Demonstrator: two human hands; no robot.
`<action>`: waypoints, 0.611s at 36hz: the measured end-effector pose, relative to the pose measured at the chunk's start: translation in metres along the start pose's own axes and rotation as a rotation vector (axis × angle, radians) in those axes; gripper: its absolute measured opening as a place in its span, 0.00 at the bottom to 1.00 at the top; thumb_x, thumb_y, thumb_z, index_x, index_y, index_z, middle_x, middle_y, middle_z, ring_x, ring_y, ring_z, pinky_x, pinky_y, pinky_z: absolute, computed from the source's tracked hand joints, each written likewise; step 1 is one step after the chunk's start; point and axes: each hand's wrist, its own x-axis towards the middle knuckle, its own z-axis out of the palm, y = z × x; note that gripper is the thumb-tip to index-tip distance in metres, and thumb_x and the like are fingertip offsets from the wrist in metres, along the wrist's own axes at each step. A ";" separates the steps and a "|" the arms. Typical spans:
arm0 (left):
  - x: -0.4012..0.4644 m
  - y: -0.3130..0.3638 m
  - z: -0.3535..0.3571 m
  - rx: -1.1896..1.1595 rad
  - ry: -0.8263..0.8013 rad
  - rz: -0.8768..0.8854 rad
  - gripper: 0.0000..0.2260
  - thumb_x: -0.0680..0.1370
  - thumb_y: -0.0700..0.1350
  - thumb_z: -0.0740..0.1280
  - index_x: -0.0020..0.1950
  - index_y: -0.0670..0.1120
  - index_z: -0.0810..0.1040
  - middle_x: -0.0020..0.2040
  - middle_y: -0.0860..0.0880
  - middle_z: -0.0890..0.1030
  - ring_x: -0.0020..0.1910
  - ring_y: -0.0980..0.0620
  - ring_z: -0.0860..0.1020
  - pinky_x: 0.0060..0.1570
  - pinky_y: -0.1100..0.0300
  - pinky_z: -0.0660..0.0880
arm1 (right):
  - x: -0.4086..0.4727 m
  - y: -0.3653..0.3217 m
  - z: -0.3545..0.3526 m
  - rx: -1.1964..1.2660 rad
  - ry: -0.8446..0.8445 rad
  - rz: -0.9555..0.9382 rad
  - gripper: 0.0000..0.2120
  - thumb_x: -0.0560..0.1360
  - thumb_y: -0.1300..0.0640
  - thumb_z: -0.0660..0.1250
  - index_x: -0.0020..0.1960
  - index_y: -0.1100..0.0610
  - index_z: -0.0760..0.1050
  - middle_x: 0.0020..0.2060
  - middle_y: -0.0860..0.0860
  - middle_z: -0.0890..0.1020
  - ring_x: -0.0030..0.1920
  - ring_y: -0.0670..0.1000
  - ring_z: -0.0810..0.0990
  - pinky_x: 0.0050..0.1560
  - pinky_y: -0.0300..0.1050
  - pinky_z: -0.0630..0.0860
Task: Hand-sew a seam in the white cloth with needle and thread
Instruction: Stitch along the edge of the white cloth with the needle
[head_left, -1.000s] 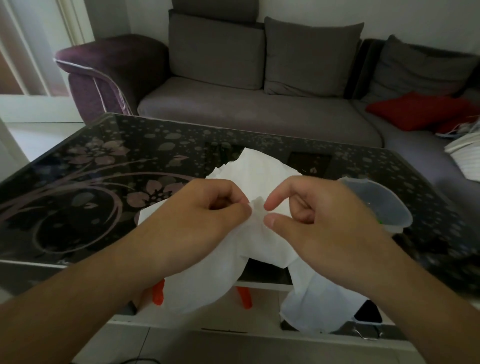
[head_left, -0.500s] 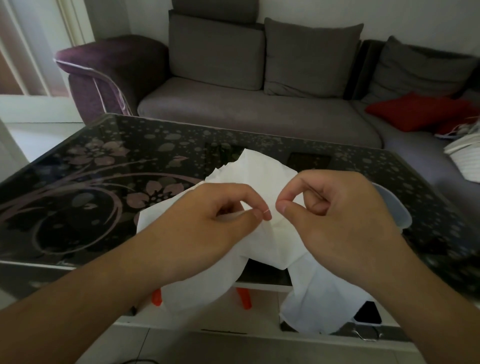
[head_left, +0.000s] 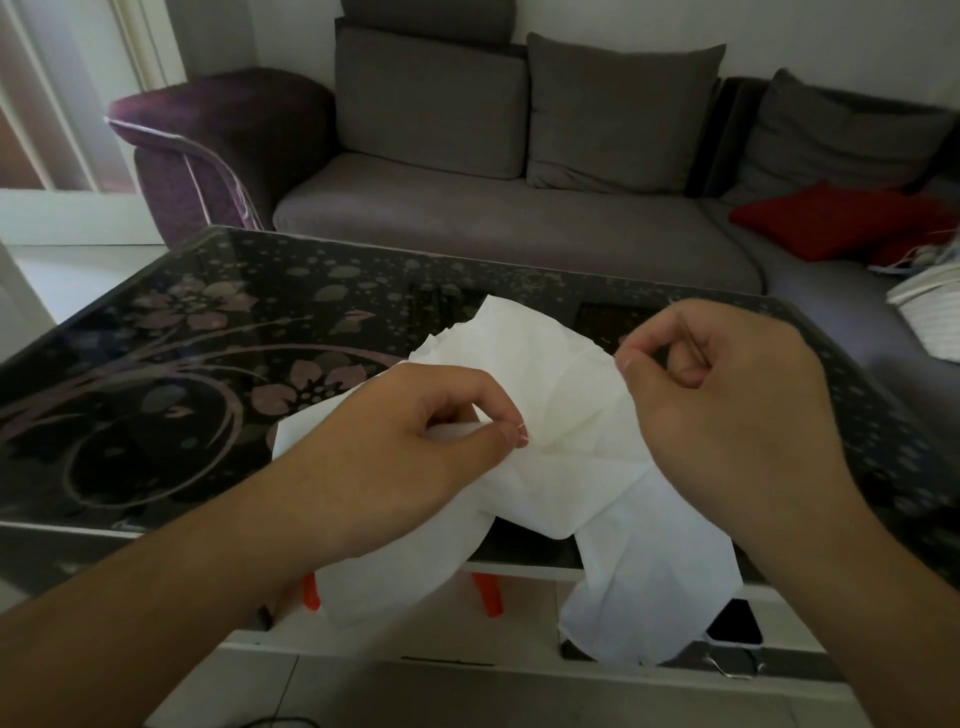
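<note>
The white cloth lies crumpled on the dark glass table and hangs over its near edge. My left hand pinches a fold of the cloth between thumb and forefinger. My right hand is raised to the right of the cloth, thumb and forefinger pinched together, the other fingers curled. The needle and thread are too thin to make out; a faint pale line near my left thumb tip may be thread.
The glass table has a floral pattern. A grey sofa stands behind it with a red cushion on the right. Orange items sit on the shelf under the tabletop.
My right hand has drawn away from my left hand, up and to the right, still pinched. My left hand keeps its pinch on the cloth and has barely moved.
</note>
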 end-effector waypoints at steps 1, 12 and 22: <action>0.000 0.000 0.000 0.001 0.002 -0.005 0.06 0.81 0.53 0.67 0.49 0.61 0.85 0.38 0.60 0.83 0.40 0.59 0.80 0.37 0.73 0.71 | 0.001 0.002 0.000 -0.006 0.010 0.017 0.09 0.78 0.57 0.72 0.41 0.47 0.78 0.24 0.44 0.72 0.32 0.37 0.76 0.32 0.33 0.67; -0.001 0.001 -0.001 -0.004 -0.006 -0.008 0.06 0.82 0.52 0.68 0.48 0.60 0.84 0.38 0.63 0.81 0.41 0.63 0.79 0.39 0.75 0.70 | -0.010 -0.012 0.005 0.135 -0.388 -0.134 0.12 0.77 0.57 0.75 0.55 0.42 0.80 0.27 0.47 0.73 0.28 0.46 0.72 0.31 0.33 0.73; 0.000 -0.001 -0.001 0.033 -0.020 0.000 0.06 0.82 0.52 0.67 0.50 0.60 0.85 0.43 0.64 0.83 0.47 0.63 0.81 0.41 0.76 0.71 | -0.011 -0.013 0.012 0.082 -0.377 -0.077 0.09 0.78 0.53 0.73 0.40 0.46 0.79 0.25 0.43 0.73 0.29 0.43 0.73 0.33 0.28 0.71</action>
